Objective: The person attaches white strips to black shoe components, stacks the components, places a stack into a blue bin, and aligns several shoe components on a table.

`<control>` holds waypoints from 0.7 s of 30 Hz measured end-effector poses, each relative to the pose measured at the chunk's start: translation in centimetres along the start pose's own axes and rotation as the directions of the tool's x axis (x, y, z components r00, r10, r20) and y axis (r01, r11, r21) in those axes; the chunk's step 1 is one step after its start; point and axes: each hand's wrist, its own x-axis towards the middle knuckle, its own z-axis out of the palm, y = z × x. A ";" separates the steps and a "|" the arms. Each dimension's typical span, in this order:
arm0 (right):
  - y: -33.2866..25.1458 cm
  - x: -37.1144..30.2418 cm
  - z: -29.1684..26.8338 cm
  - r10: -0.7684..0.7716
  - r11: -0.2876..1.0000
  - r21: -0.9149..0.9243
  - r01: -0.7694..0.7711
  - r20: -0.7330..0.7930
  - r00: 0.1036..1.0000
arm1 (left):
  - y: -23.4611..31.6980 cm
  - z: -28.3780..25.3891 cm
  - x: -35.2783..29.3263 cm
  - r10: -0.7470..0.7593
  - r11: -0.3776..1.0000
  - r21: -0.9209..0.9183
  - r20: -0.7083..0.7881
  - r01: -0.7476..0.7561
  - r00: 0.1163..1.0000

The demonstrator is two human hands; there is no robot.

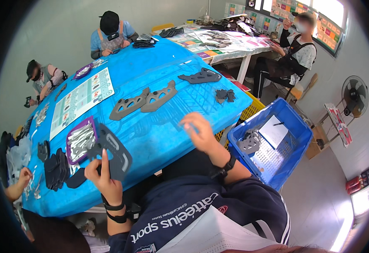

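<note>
My left hand [101, 175] grips a flat dark grey cut-out piece [113, 152] with slots, held over the near edge of the blue-covered table [163, 139]. Just beside it lie a purple tray [81, 140] of grey pieces and a stack of dark pieces [57, 168]. My right hand [199, 131] hovers over the table's right part, blurred, fingers loosely apart with nothing seen in it. Two grey cut-out pieces [142, 102] lie further out on the blue cover, with a darker one [201, 76] beyond.
A blue crate [296, 143] with grey parts and a white sheet stands on the floor at my right. A yellow crate [252, 110] sits under the table corner. Three other people sit around the tables; another person's hand [23, 177] works at lower left. A fan [354, 96] stands far right.
</note>
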 end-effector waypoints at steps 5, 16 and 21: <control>-6.8 -0.5 2.6 -0.148 0.817 0.529 -0.232 0.580 0.801 | 2.5 -0.1 -0.4 0.144 0.953 0.271 -0.012 -0.136 0.989; -5.4 -2.3 6.4 0.218 0.472 0.735 -0.487 0.438 0.872 | -0.9 1.7 -2.6 0.172 0.984 0.126 -0.504 -0.125 0.846; -3.6 -2.9 6.3 0.204 0.440 0.800 -0.408 0.354 0.913 | -2.9 0.8 -2.7 -0.447 -0.005 -0.995 0.089 0.096 0.890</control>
